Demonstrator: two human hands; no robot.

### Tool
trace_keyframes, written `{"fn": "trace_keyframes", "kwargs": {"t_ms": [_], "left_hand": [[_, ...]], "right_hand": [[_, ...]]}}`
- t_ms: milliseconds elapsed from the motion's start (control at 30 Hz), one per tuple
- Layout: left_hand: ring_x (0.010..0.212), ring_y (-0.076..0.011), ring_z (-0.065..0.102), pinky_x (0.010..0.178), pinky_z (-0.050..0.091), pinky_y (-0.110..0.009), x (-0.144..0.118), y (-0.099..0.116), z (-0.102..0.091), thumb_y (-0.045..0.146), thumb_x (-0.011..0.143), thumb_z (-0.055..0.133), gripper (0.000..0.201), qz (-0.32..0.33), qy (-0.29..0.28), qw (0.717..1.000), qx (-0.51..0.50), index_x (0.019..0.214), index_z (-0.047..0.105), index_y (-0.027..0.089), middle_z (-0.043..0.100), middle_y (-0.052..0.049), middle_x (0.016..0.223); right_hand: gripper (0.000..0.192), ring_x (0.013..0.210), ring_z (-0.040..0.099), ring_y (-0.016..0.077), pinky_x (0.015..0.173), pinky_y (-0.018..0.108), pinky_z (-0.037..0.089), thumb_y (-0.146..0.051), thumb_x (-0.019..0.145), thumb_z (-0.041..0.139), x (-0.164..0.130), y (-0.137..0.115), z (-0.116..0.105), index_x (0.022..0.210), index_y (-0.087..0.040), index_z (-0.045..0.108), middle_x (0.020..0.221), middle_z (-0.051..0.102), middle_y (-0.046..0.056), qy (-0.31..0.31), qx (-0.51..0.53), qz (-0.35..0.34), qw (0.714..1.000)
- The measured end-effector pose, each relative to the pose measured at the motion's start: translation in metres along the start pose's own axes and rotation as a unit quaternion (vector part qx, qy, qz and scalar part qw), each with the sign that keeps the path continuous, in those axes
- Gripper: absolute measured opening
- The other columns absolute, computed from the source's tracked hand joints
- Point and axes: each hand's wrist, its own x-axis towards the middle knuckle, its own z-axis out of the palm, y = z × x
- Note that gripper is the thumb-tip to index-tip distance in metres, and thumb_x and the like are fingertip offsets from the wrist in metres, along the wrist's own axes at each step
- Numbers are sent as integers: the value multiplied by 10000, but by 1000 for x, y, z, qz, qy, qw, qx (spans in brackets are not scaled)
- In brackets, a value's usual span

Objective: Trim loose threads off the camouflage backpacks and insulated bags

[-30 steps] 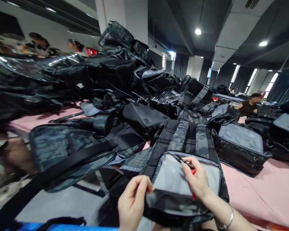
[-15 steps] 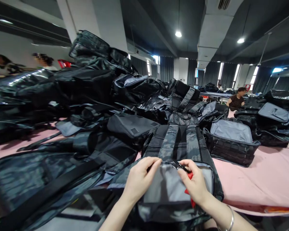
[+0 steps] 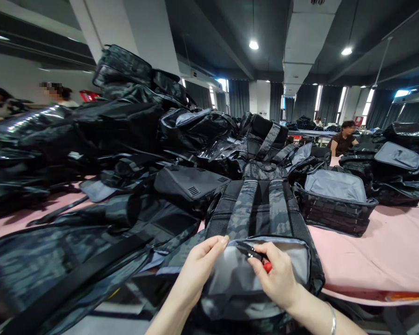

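Note:
A dark camouflage backpack point(image 3: 258, 211) lies in front of me, straps up, with its near end open and grey lining point(image 3: 230, 274) showing. My left hand point(image 3: 204, 258) pinches the rim of that opening on its left side, thumb against fingertips. In my right hand point(image 3: 277, 274) is a pair of pliers point(image 3: 254, 254) with a dark metal head and red handles, mostly covered by the fingers. Its head points left, just below the zippered rim and over the lining. Whether the jaws touch the fabric I cannot tell.
Another opened bag point(image 3: 73, 265) spreads across the left foreground. A box-shaped bag with grey lining point(image 3: 335, 211) stands to the right on the pink table cover point(image 3: 370, 251). Dark bags are heaped high point(image 3: 125, 116) at the back left. A person point(image 3: 342, 138) sits farther back right.
My right hand has turned the pliers and brought them slightly down and left, into the opening below the rim. The left hand has shifted a little left and down along the rim.

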Motion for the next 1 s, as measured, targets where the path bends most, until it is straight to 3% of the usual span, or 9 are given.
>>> {"fn": "trace_keyframes", "kwargs": {"t_ms": [133,333,500,633,700,767,867,1000], "left_hand": [[568,-136,505,506,399,-227,-1,-3,-1,514,617,673,364,11,6,1000,6,640,621,154,571,6,595],[547,-111,455,508,376,-215,-2,-2,-1,500,593,696,365,-17,-7,1000,-18,632,602,149,530,24,579],[542,-102,449,510,374,-207,-3,-6,-2,498,630,683,363,-9,-17,1000,-14,612,576,151,519,28,575],[658,-143,552,638,458,-247,-4,-10,-7,468,703,637,304,100,14,993,56,812,653,185,620,-9,716],[772,-181,598,738,484,-289,-4,-12,-10,440,698,656,296,182,25,976,115,886,671,213,664,-36,831],[804,-195,612,757,496,-301,-4,-15,-12,400,704,667,213,267,19,949,167,825,686,226,670,-45,835],[734,-157,610,678,499,-249,-4,-20,-12,313,764,630,96,378,26,900,217,783,692,243,633,-23,764],[744,-123,611,679,492,-211,-5,-26,-8,231,791,609,109,439,70,856,265,865,685,256,615,-13,821]], "right_hand": [[164,753,655,156,674,234,521,-289,900,479,1,2,2,987,-179,563,844,685,61,2,-31,-37,999],[239,598,591,153,560,252,483,-305,929,425,0,7,4,989,-154,600,706,651,63,-9,-111,-91,990],[183,631,610,147,586,242,496,-288,910,455,0,4,0,937,-181,601,727,662,49,3,-25,-58,998],[142,723,640,152,634,231,511,-286,878,513,-5,0,-9,953,-187,580,794,669,44,39,67,36,996],[146,718,635,149,618,226,506,-292,876,520,-7,-1,-15,956,-184,577,781,657,35,60,101,97,988],[148,711,629,144,616,223,501,-297,878,519,-8,-2,-20,947,-179,577,774,648,29,64,126,135,981],[137,698,621,132,629,216,495,-297,875,529,-8,-5,-27,927,-178,572,780,646,21,45,126,158,978],[108,758,634,140,686,219,497,-268,876,519,-8,-9,-32,912,-184,576,814,657,26,11,81,139,987]]}}
